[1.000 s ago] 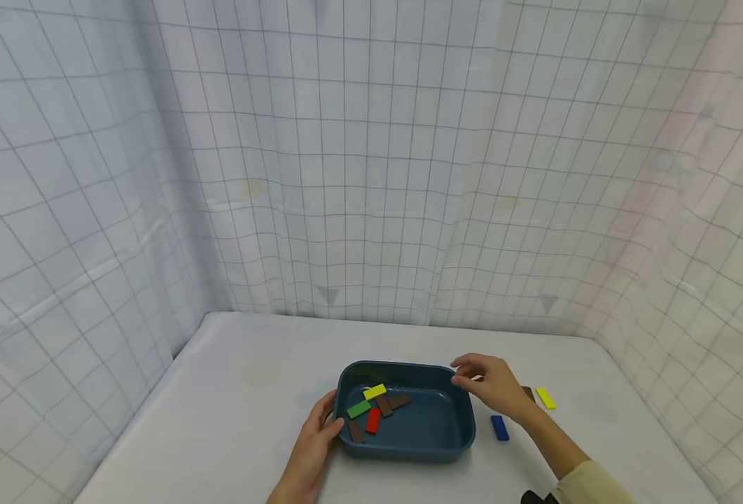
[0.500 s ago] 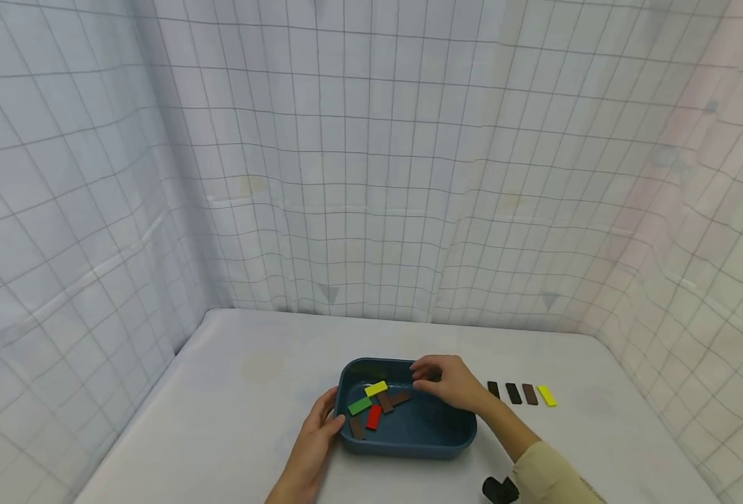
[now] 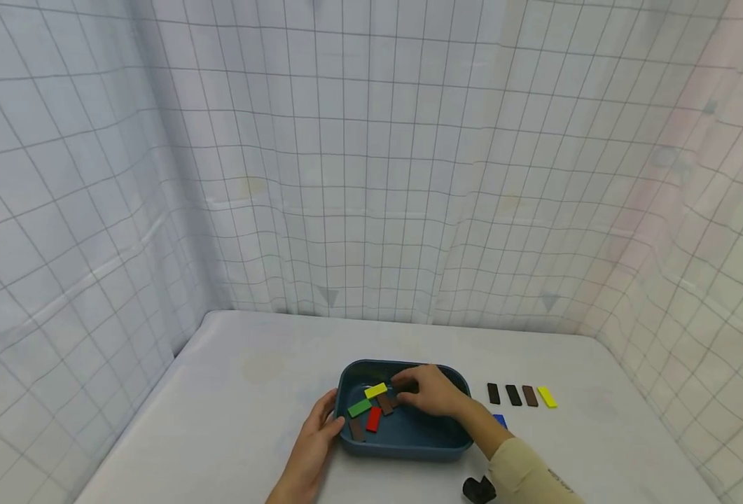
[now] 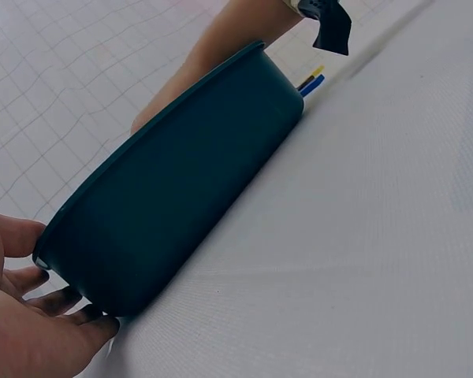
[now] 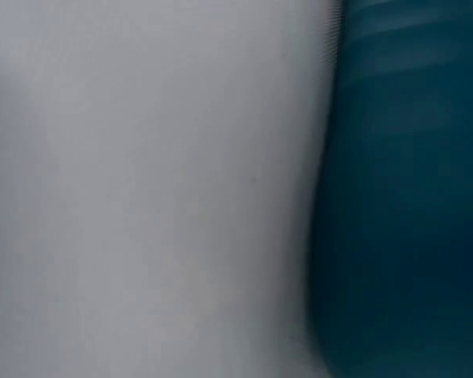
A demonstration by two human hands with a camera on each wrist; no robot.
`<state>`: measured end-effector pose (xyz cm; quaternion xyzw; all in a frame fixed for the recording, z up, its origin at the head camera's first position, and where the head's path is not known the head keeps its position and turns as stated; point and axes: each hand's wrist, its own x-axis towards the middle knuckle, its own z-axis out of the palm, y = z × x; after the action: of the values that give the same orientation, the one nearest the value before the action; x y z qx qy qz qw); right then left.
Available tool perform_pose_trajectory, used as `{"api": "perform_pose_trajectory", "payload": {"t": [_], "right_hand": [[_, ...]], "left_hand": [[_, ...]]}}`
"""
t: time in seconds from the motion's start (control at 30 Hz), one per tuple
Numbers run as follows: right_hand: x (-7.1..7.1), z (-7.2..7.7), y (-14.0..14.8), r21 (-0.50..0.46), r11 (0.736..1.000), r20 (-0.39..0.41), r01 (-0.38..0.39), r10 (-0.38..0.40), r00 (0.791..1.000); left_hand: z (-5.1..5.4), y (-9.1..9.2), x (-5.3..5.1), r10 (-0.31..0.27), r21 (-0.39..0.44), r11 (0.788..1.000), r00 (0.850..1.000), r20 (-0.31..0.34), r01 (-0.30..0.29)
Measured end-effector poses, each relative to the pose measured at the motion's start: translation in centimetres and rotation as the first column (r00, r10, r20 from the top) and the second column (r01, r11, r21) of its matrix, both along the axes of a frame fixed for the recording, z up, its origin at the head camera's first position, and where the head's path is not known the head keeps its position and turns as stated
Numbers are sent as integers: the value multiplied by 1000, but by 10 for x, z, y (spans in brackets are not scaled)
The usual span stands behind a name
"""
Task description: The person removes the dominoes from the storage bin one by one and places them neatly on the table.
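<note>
A dark teal plastic tub point(image 3: 409, 448) stands on the table, seen also in the left wrist view. My left hand point(image 3: 311, 441) grips its left end, thumb at the rim and fingers against the outer wall. My right hand point(image 3: 431, 392) reaches down inside the tub, with a gap between thumb and fingers beside a brown block point(image 3: 393, 401) that it partly hides. Near it lie another brown block point(image 3: 384, 404), a yellow block point(image 3: 376, 390), a green block point(image 3: 359, 408), a red block point(image 3: 374, 419) and a third brown block point(image 3: 357, 429).
Right of the tub, two dark blocks point(image 3: 494, 393), a brown block point(image 3: 530, 396) and a yellow block point(image 3: 547, 397) stand in a row on the white table point(image 3: 239, 392). A blue block point(image 3: 501, 421) is partly behind the right forearm. Gridded white curtains point(image 3: 371, 175) surround the table.
My right hand has moved left and down from the tub's right rim to the blocks inside. The row on the right has come into view. My left hand has kept its grip.
</note>
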<state>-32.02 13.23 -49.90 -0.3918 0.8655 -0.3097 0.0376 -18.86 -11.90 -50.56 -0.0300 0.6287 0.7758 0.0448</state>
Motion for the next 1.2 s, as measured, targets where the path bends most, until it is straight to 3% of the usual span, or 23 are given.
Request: {"api": "perform_pose_trajectory", "payload": {"t": [0.17, 0.4, 0.7, 1.03, 1.2], "right_hand": [[2, -3, -4, 103, 995, -70, -8, 15, 997], [3, -2, -3, 66, 997, -52, -46, 50, 997], [1, -5, -1, 88, 993, -119, -74, 84, 989], [1, 1, -1, -3, 1000, -6, -4, 4, 1000], [1, 4, 2, -111, 994, 64, 14, -7, 998]], "left_hand": [[1, 1, 2, 7, -3, 1000, 1000, 4, -7], [2, 2, 2, 11, -8, 1000, 1000, 0, -11], [-1, 1, 2, -6, -14, 1000, 1000, -9, 6], [0, 1, 2, 8, -13, 1000, 1000, 15, -7], [-1, 1, 2, 1, -5, 1000, 1000, 15, -1]]}}
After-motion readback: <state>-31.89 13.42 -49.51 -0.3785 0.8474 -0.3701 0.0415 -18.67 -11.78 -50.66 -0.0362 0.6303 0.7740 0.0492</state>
